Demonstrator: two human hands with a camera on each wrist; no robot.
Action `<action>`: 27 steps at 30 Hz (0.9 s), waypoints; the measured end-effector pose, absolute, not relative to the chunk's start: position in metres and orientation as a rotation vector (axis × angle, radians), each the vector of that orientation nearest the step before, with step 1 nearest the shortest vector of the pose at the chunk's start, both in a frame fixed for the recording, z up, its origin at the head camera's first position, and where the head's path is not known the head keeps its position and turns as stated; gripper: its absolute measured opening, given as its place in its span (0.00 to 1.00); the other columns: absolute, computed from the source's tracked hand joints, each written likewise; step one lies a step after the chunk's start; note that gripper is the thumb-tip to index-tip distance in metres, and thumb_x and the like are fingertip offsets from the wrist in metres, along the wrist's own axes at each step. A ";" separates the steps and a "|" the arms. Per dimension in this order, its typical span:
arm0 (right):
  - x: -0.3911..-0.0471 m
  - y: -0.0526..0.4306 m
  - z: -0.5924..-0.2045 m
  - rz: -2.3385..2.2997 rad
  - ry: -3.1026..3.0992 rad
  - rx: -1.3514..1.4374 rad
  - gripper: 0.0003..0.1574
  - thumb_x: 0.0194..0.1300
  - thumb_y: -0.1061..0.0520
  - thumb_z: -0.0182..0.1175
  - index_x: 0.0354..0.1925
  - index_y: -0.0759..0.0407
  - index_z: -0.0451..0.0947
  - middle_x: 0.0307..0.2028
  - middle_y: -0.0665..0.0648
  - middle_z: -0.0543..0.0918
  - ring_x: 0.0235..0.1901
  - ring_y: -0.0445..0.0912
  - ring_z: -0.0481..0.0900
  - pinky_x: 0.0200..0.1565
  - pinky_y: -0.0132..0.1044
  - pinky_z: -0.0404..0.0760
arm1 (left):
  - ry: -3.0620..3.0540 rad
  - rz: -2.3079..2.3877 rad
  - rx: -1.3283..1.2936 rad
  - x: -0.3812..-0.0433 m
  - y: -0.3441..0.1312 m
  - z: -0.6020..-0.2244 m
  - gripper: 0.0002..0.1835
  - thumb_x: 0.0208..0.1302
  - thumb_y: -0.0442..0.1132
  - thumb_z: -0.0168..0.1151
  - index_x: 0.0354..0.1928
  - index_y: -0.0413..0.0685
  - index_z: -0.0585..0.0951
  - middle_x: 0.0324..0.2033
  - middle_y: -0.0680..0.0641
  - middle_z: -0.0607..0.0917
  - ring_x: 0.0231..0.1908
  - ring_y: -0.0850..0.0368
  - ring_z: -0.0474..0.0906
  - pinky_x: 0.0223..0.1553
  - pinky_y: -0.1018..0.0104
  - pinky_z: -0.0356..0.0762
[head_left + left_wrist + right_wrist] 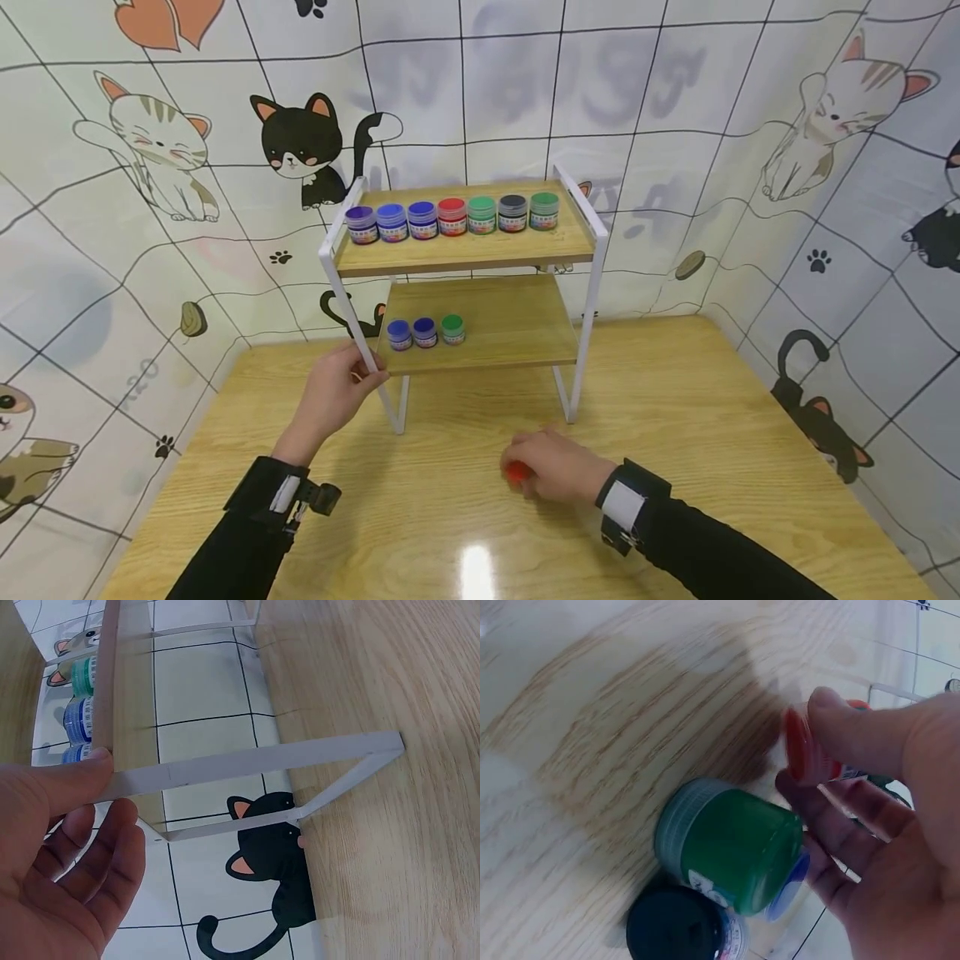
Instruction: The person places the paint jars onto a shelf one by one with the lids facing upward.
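My left hand (339,396) holds the white frame leg of a two-tier shelf rack (459,267) at the corner of the lower board. In the left wrist view the thumb lies over the white leg (255,761), with fingers curled behind. My right hand (551,467), low over the table in front of the rack, pinches a small red-lidded paint jar (806,746) between thumb and fingers. Close beside those fingers in the right wrist view are a green paint jar (739,844) and a dark-lidded jar (676,926); the head view does not show them.
Several paint jars with purple, blue, red, green and black lids stand in a row on the upper board (465,254). Two blue-lidded jars (424,332) and a green-lidded jar (453,330) stand left on the lower board (517,325). A cat-patterned cloth (480,100) surrounds the wooden table (675,400).
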State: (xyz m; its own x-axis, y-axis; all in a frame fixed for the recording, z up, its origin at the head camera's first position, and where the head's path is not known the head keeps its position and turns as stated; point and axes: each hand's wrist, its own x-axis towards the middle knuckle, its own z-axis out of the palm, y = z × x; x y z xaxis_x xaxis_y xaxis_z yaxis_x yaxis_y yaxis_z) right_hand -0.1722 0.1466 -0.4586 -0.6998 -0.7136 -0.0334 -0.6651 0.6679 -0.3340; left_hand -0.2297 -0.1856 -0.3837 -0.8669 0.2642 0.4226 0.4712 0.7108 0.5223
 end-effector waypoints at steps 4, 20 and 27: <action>-0.171 0.144 -0.456 -0.439 2.701 -1.108 0.20 0.55 0.59 0.65 0.48 0.50 0.78 0.39 0.45 0.79 0.36 0.37 0.72 0.49 0.55 0.71 | -2.597 -0.931 -0.585 -0.229 -0.185 -0.384 0.05 0.57 0.37 0.69 0.33 0.46 0.81 0.30 0.48 0.81 0.30 0.56 0.79 0.30 0.60 0.80; -0.175 0.147 -0.456 -0.429 2.720 -1.084 0.15 0.57 0.52 0.67 0.44 0.46 0.77 0.41 0.46 0.77 0.42 0.39 0.73 0.55 0.55 0.68 | -2.596 -0.945 -0.579 -0.228 -0.186 -0.386 0.05 0.58 0.36 0.68 0.34 0.46 0.80 0.31 0.48 0.81 0.30 0.57 0.78 0.30 0.62 0.79; -0.175 0.146 -0.451 -0.448 2.715 -1.058 0.19 0.56 0.52 0.69 0.46 0.48 0.76 0.43 0.45 0.79 0.42 0.38 0.74 0.52 0.51 0.70 | -2.595 -0.957 -0.594 -0.229 -0.185 -0.386 0.06 0.58 0.36 0.68 0.35 0.46 0.80 0.31 0.49 0.80 0.31 0.58 0.78 0.31 0.62 0.80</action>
State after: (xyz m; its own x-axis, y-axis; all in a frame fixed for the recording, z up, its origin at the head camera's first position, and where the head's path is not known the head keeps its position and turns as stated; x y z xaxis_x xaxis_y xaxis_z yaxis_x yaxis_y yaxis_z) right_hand -0.1751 0.1457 -0.4514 -0.7262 -0.6840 -0.0693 -0.6255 0.6991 -0.3465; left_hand -0.2288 -0.1854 -0.3857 -0.8653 0.2719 0.4210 0.4802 0.6903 0.5412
